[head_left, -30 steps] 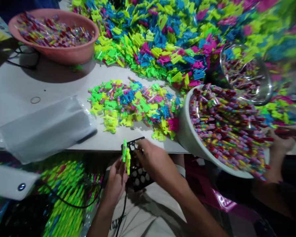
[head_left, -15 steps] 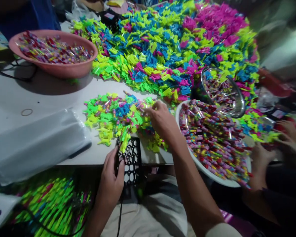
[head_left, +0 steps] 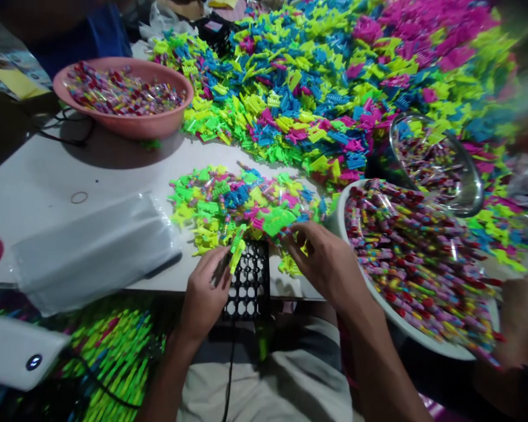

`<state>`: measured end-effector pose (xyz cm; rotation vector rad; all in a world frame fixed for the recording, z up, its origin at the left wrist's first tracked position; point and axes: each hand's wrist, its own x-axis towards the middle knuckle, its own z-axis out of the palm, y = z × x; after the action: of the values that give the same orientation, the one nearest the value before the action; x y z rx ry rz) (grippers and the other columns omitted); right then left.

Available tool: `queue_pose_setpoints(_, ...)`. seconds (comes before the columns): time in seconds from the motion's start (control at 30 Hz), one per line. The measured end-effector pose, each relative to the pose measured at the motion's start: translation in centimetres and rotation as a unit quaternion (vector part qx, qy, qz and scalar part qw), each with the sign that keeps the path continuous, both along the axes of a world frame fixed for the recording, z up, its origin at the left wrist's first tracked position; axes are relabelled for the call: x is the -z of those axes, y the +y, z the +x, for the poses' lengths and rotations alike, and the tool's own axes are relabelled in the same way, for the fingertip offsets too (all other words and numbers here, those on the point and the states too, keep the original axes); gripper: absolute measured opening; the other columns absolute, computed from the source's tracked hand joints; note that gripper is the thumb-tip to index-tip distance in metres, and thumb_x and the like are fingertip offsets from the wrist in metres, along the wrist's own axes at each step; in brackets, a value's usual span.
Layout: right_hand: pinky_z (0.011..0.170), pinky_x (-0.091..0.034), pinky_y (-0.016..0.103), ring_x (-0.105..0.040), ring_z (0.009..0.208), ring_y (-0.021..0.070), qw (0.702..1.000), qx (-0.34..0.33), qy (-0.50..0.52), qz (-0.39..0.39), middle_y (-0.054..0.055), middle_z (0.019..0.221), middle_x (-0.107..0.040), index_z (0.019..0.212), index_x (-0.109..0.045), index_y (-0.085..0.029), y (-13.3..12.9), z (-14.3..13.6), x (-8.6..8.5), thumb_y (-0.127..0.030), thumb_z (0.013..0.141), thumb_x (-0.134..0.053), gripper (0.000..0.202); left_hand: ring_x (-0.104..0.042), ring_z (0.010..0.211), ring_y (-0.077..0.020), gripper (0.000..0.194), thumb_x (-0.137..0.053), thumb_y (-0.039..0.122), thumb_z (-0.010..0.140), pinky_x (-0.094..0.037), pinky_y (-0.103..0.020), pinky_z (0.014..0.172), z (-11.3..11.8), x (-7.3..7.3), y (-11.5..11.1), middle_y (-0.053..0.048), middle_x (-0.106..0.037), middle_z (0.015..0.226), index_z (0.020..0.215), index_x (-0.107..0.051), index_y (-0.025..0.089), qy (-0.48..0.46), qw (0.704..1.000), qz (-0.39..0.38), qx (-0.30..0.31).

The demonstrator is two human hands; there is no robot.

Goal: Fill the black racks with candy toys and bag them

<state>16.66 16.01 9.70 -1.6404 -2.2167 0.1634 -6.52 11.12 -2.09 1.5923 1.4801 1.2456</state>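
My left hand (head_left: 206,293) pinches a small yellow-green plastic piece (head_left: 236,257) upright at the left edge of a black grid tray (head_left: 259,269). The tray lies at the table's front edge, over my lap. My right hand (head_left: 330,264) has its fingertips closed on a flat bright green plastic piece (head_left: 278,221), held just above the small pile. Whether a second small item is in those fingers, I cannot tell. Behind both hands spreads the small pile of mixed plastic pieces (head_left: 211,206), in green, yellow, blue and pink.
At right stands a white basin (head_left: 342,220) full of colourful sticks, with a metal bowl (head_left: 477,187) behind it. A pink basin (head_left: 118,123) stands back left. Clear plastic bags (head_left: 97,249) lie front left. A large heap (head_left: 308,76) covers the back. A co-worker's hand (head_left: 521,310) is at far right.
My right hand has drawn back from the pile toward me, now with the green piece. My left hand has lifted from the tray's side with the yellow-green piece. The view has shifted left.
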Motion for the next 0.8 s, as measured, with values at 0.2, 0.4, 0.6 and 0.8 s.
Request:
queue_pose_setpoints(0.2,0.057,-0.045,0.024,-0.06,0.062,0.0154,0.95,0.04,0.24,-0.198,-0.001,0.072,-0.065,0.084,-0.061,-0.022,-5.6,-0.1,3.8,-0.039,0.099,-0.066,0.023,-0.069,0.115,-0.0225,0.019,-0.061,0.018,0.102,-0.052,-0.033,0.105,-0.1,-0.6,1.1,-0.012,-0.075,0.118,0.117,-0.072,0.016,0.055,0.994,0.047,0.077)
queue_pose_setpoints(0.4,0.054,-0.042,0.024,-0.053,0.058,0.0139,0.935,0.053,0.279,-0.213,-0.004,0.065,-0.057,0.081,-0.058,-0.021,-6.7,-1.3,6.3,-0.04,0.095,-0.07,0.027,-0.066,0.1,-0.0209,0.012,-0.058,0.014,0.103,-0.051,-0.031,0.09,-0.7,-0.9,-0.4,-0.009,-0.072,0.1,0.101,-0.069,0.016,0.068,0.985,0.045,0.149)
queue_pose_setpoints(0.6,0.078,-0.054,0.029,-0.07,0.08,0.0205,0.928,-0.011,0.292,-0.23,0.003,0.087,-0.074,0.101,-0.068,-0.022,-7.7,-3.1,6.7,-0.037,0.107,-0.054,0.021,-0.062,0.096,-0.0209,0.016,-0.059,0.005,0.097,-0.05,-0.031,0.086,-1.0,-0.7,-1.3,-0.007,-0.07,0.098,0.102,-0.068,0.018,0.083,0.984,0.041,0.15)
queue_pose_setpoints(0.8,0.08,-0.056,0.032,-0.071,0.083,0.0227,0.957,-0.081,0.216,-0.178,0.008,0.091,-0.075,0.101,-0.068,-0.022,-8.2,-3.7,8.2,-0.027,0.105,-0.05,0.02,-0.059,0.091,-0.0201,0.016,-0.056,0.005,0.098,-0.047,-0.03,0.081,-1.2,-0.3,-0.8,-0.005,-0.067,0.093,0.094,-0.062,0.019,0.117,0.977,0.074,0.163)
